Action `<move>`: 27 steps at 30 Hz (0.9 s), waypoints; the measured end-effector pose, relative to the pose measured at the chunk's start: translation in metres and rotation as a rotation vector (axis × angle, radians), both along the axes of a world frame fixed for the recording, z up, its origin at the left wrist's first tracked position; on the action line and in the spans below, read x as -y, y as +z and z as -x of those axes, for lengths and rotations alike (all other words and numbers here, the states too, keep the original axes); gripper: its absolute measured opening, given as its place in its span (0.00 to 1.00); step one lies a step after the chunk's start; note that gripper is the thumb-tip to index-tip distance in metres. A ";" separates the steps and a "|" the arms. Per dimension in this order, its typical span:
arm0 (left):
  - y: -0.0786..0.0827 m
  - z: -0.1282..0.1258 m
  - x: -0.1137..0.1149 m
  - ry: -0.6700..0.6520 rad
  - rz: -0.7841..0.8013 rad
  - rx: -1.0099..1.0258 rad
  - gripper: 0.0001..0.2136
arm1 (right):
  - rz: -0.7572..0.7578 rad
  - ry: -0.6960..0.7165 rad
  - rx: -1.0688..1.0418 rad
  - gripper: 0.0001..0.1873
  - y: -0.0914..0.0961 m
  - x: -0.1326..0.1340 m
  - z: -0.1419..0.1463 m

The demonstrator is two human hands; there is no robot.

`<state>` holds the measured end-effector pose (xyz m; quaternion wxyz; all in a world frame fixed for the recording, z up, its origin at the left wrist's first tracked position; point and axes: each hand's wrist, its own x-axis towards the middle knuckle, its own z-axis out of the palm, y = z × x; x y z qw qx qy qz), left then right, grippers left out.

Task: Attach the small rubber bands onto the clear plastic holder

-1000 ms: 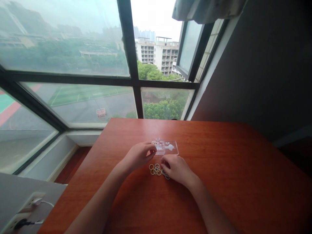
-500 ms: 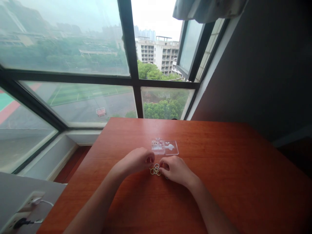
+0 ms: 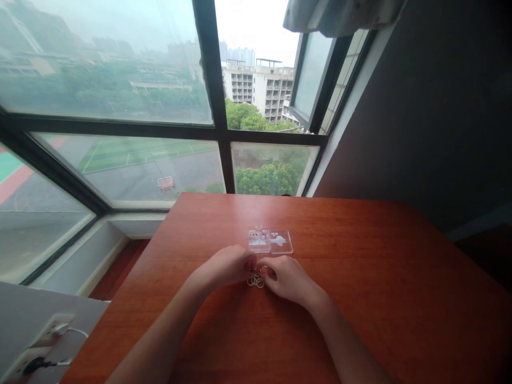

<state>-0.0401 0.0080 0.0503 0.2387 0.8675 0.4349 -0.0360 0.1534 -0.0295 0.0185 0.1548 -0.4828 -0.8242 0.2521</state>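
Observation:
My left hand [image 3: 228,266] and my right hand [image 3: 286,278] meet over a small pile of several yellowish rings [image 3: 255,280] on the red-brown table [image 3: 360,298]. The fingers of both hands are curled and pinched together at the pile; what they hold is too small to make out. A clear plastic plate [image 3: 270,241] with small fittings on its left half lies flat just beyond the hands, untouched.
A large window [image 3: 160,106] with dark frames runs behind the table's far edge. A dark wall [image 3: 432,117] stands on the right. At the lower left, a white power strip [image 3: 44,341] with cables sits on a grey ledge.
My left hand has drawn back from the clear plate to the ring pile. My right hand has shifted slightly left, so both hands now pinch together over the rings.

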 end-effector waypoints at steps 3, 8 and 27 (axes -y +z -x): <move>0.001 -0.001 0.000 0.001 -0.003 -0.007 0.06 | 0.013 0.004 0.027 0.09 -0.001 -0.001 0.001; 0.000 -0.001 0.000 0.001 -0.021 -0.013 0.06 | 0.030 -0.035 0.074 0.09 -0.003 -0.004 0.000; -0.012 0.002 -0.001 0.006 -0.103 0.070 0.06 | 0.047 -0.142 0.064 0.07 0.001 -0.007 -0.012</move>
